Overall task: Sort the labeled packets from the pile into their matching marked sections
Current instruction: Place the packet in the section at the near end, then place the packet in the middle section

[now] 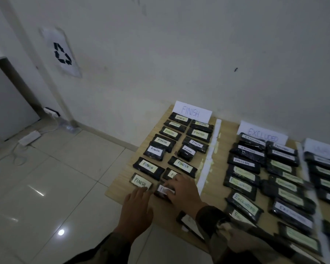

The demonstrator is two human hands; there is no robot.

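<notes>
While R hand (183,189) grips a packet (161,189) on the desk (118,188), last in the rows in front of the FINISH sign (192,111), L hand (137,208) lies open, fingers straight, beside it.

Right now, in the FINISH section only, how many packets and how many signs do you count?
FINISH packets: 14, one partly under the right hand
FINISH sign: 1
Total: 15
</notes>
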